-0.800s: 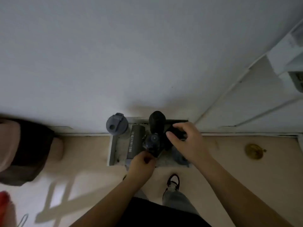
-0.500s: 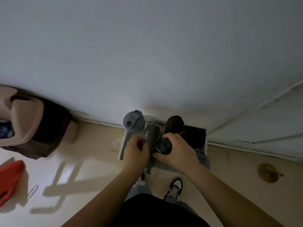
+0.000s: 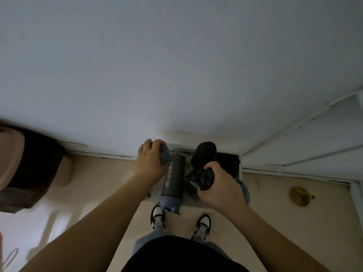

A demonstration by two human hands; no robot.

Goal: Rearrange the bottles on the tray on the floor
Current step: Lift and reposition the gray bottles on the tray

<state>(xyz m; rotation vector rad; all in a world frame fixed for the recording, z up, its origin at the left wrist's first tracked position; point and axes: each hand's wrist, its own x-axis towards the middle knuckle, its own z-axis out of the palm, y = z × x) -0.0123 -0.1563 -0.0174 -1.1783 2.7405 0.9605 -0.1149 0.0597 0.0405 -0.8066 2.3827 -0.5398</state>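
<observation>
A pale tray (image 3: pixel 240 169) lies on the floor against the wall. A long dark grey bottle (image 3: pixel 174 176) with white lettering lies flat on the tray, its bluish cap toward me. My left hand (image 3: pixel 150 160) is closed over the grey lid of an upright bottle (image 3: pixel 164 156) at the tray's back left corner. My right hand (image 3: pixel 218 185) grips a small dark bottle (image 3: pixel 206 177) by its top. A black bottle (image 3: pixel 205 154) stands at the back, and a blue bottle (image 3: pixel 245 191) shows behind my right wrist.
A white wall rises right behind the tray. A pink and dark brown bin (image 3: pixel 29 167) stands at the left. A round brass fitting (image 3: pixel 299 196) sits on the floor at the right. My two shoes (image 3: pixel 157 214) stand just before the tray.
My left hand moved from the lying bottle back to the grey-lidded bottle and closed on its lid. My right hand kept its hold on the small dark bottle.
</observation>
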